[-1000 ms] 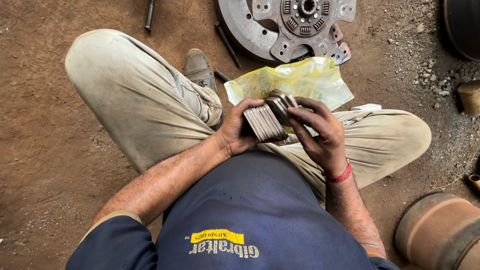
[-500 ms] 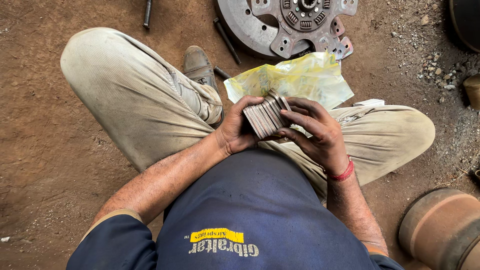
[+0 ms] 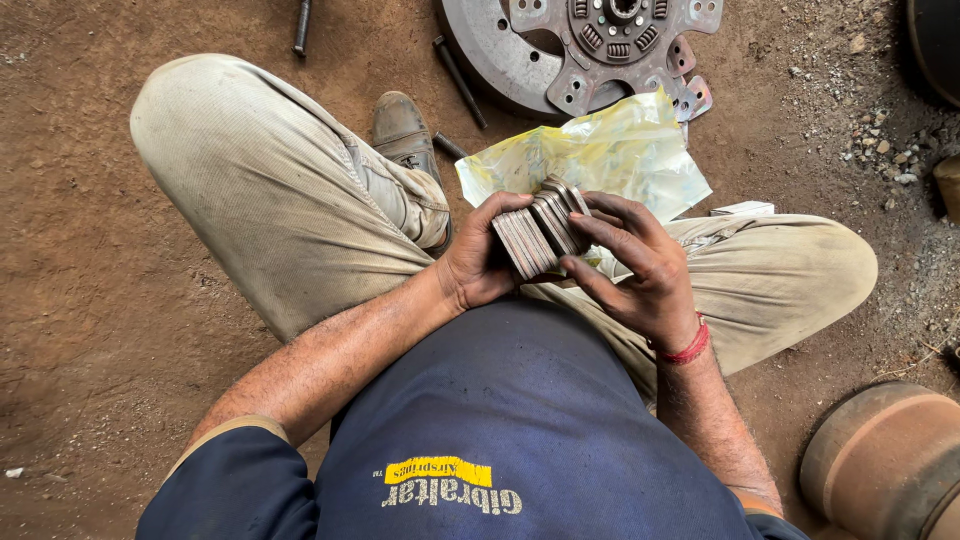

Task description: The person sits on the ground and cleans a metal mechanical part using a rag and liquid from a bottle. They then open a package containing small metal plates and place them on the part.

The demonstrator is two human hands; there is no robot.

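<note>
The person sits cross-legged on the dirt floor and holds a stack of thin grey metal plates (image 3: 540,232) up over the lap, just in front of the belly. The left hand (image 3: 480,262) cups the stack from the side, its fingers wrapped tight around it, likely so the plates stay in one neat pile. The right hand (image 3: 640,272) rests on the other side with its fingers (image 3: 600,228) spread flat across the plate edges, touching more than gripping, as if feeling or counting them. A crumpled yellow plastic bag (image 3: 610,150) lies on the right knee, just behind the stack. Farther off, near the top edge of the floor, lies a round clutch disc (image 3: 590,45) with loose bolts (image 3: 458,68) beside it. Since half a second ago the right fingers have slid a little along the stack; the left hand has stayed put.
</note>
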